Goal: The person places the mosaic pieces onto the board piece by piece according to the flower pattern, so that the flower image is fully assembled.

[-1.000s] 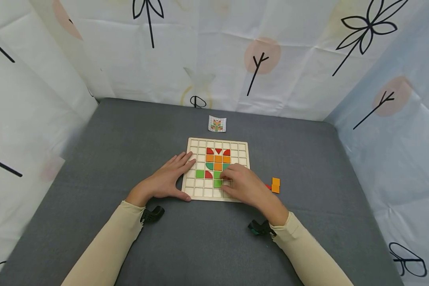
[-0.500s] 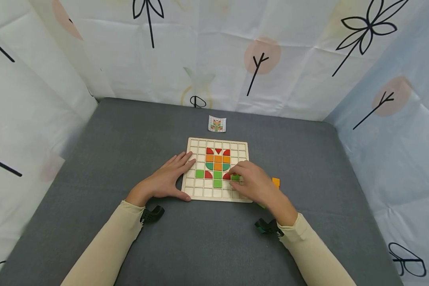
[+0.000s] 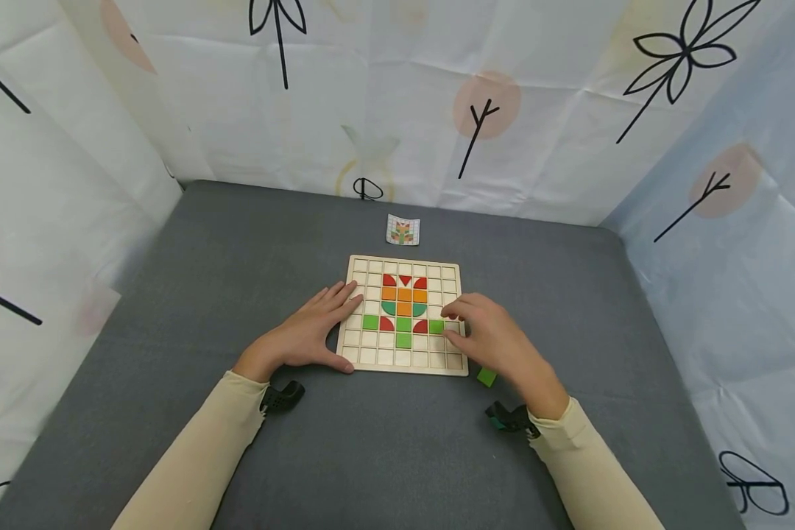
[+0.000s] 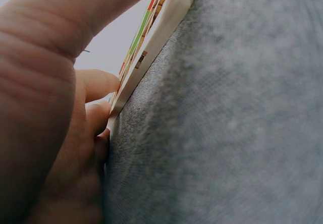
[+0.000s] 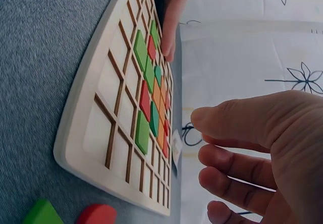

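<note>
A wooden grid board [image 3: 369, 356] lies on the grey table, bearing a pattern of red, orange, teal and green pieces. My left hand [image 3: 308, 329] rests at its left side, fingers spread on the left edge and thumb at the near edge. Over the board's right edge hovers my right hand [image 3: 489, 331], its fingers loosely bent. The right wrist view shows a gap between thumb and fingers with nothing in it. Nearest to that hand on the board are a green square tile [image 3: 436, 327] and a red quarter-round tile [image 3: 420, 326].
Beyond the board lies a small pattern card [image 3: 403, 230]. A loose green tile [image 3: 486, 377] sits off the board's near right corner, with a loose red piece [image 5: 97, 214] close by in the right wrist view. White printed cloth [image 3: 371, 88] hangs behind the table.
My right hand has moved right across the board, uncovering the red quarter-round and green square tiles in their cells. The loose green tile shows now; the loose orange tiles are hidden. My left hand stays put.
</note>
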